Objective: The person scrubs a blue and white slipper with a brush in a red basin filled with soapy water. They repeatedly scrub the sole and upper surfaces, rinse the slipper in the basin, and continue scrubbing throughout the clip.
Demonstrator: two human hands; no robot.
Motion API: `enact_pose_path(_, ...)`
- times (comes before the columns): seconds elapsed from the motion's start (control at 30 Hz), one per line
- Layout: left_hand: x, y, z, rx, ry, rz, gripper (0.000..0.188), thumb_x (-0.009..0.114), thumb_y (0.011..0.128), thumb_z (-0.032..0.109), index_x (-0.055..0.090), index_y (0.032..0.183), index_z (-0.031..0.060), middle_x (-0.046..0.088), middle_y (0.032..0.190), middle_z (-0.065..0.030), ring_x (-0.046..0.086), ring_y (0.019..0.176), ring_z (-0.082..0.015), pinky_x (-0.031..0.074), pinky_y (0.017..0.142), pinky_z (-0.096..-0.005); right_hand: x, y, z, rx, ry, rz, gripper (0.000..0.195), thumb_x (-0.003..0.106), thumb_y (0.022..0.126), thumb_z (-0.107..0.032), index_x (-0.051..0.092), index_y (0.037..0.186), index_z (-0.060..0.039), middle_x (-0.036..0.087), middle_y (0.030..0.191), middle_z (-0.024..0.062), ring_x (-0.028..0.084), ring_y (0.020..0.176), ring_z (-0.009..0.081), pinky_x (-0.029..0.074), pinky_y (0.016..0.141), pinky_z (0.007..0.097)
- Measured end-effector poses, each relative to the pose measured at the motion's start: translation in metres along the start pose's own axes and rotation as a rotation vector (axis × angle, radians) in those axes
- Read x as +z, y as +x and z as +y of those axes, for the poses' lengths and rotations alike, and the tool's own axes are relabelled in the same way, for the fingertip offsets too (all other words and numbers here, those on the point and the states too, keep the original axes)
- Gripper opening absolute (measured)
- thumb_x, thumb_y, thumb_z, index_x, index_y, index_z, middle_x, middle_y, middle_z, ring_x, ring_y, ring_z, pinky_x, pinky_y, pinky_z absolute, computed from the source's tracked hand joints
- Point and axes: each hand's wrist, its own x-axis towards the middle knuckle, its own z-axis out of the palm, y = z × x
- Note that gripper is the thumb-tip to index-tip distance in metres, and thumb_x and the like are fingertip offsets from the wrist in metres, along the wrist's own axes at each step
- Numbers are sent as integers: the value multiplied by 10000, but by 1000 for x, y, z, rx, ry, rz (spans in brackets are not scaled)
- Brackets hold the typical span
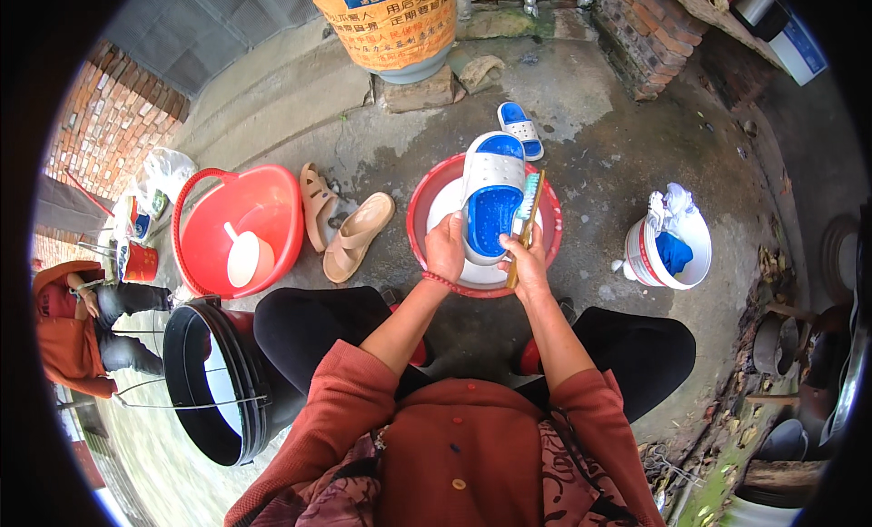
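My left hand (pixel 446 246) grips the side of a white and blue slide sandal (pixel 495 210), which is held up over a red basin (pixel 420 217) with whitish suds in it. In my right hand (pixel 529 260) is a scrub brush (pixel 529 213) with a wooden handle and pale green bristles; it lies along the sandal's right edge, and my right thumb touches the sandal near its lower end. A smaller blue and white slide (pixel 521 130) rests on the wet concrete just beyond the basin.
Left of the basin are two beige sandals (pixel 359 237), a red basket-handled tub (pixel 289 217) holding a white dipper (pixel 250 258), and a black bucket (pixel 204 384). A seated person (pixel 75 322) is at far left. A white bucket with cloths (pixel 637 251) stands right.
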Motion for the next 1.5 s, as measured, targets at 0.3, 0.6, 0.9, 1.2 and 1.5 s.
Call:
enact_pose_path(0.3, -2, 0, 2, -35, -54, -11, 367, 440, 960, 284, 638, 972, -24, 650, 790, -207, 647, 752, -249, 482, 706, -369, -9, 8, 5, 78, 36, -48, 623, 712, 754, -108, 377, 1271, -203, 505, 913, -13, 562, 767, 111, 487, 488, 216)
enact_pose_path(0.6, -1, -1, 1, -36, -73, 5, 356, 441, 959, 272, 642, 974, -22, 658, 787, -185, 639, 743, -216, 481, 704, -358, -6, 5, 4, 76, 28, -45, 628, 716, 755, -109, 371, 1271, -205, 509, 918, -15, 565, 778, 105, 496, 500, 216)
enact_pose_path(0.9, 2, -6, 4, -114, -184, -28, 325, 501, 936, 273, 630, 974, -23, 660, 823, -109, 592, 778, -143, 468, 746, -293, -2, 1, 4, -1, -27, -10, 656, 704, 763, -103, 339, 1300, -190, 531, 976, 12, 572, 775, 110, 488, 497, 216)
enact_pose_path(1.2, 12, -9, -3, -176, -291, -127, 345, 603, 872, 284, 572, 1008, -31, 641, 849, -112, 588, 787, -141, 476, 725, -273, -8, 8, 14, -49, -108, 15, 732, 698, 763, -79, 269, 1350, -161, 528, 1054, 89, 600, 773, 144, 490, 476, 216)
enact_pose_path(1.5, 29, -18, -55, -455, -452, 18, 207, 665, 819, 138, 544, 939, 19, 621, 824, -72, 595, 727, -146, 487, 642, -272, -9, 7, 17, -24, -473, -37, 580, 621, 843, -164, 304, 1328, -126, 561, 1014, 83, 583, 720, 130, 478, 443, 212)
